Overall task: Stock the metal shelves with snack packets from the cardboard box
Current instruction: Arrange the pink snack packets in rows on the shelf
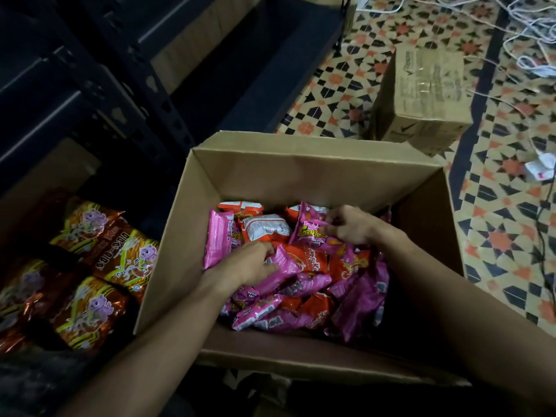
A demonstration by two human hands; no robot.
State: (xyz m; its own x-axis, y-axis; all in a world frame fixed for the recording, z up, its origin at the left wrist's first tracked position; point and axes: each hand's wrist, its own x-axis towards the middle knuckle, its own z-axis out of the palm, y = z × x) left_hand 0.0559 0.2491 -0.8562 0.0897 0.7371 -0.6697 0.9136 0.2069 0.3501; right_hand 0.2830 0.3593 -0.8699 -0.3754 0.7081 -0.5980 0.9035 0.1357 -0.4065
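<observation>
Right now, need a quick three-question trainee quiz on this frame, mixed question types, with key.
1. True or false: the left hand and the right hand are both inside the open cardboard box, among the snack packets.
2. The packets on the left, outside that box, are mainly: A white, B brown, C blue.
3. Fill in: the closed box stands on the patterned ____.
Key: 1 true; 2 B; 3 floor.
</observation>
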